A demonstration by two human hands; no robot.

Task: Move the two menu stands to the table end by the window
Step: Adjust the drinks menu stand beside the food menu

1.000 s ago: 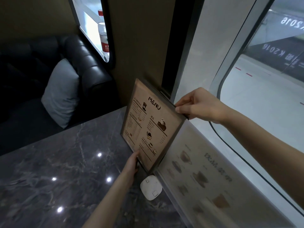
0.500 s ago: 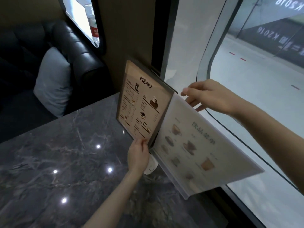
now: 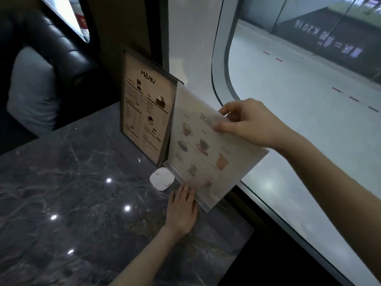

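So, starting at the fingers: the right hand (image 3: 250, 122) is pinched onto the top edge of the clear drinks menu stand (image 3: 208, 150), thumb on the printed face, the other fingers behind it. The left hand (image 3: 182, 211) lies flat and open on the marble table (image 3: 72, 203), fingertips touching the stand's clear base strip, not gripping anything.

That stand sits at the table's window-side edge, base just beside a small white square puck (image 3: 161, 178). Its near corner looks like it hangs past the table edge toward the window (image 3: 288, 100), though I can't tell how much base is really on the marble. It's landscape, long axis running along the window edge, face tipped back and pointing toward the camera.

The dark framed MENU stand (image 3: 146, 112) is already upright in the far corner by the window, portrait, long axis vertical, face angled toward the sofa side and the camera. The two nearly touch along their neighbouring edges, like an open book.

My take on doing this bit well: keep the top pinch light and use the flat left hand to push the base strip square and fully onto the table, away from the drop. Don't let go up top until the base sits flat, since acrylic stands tend to tip backward. Watch the puck too, it's right where the base wants to slide.
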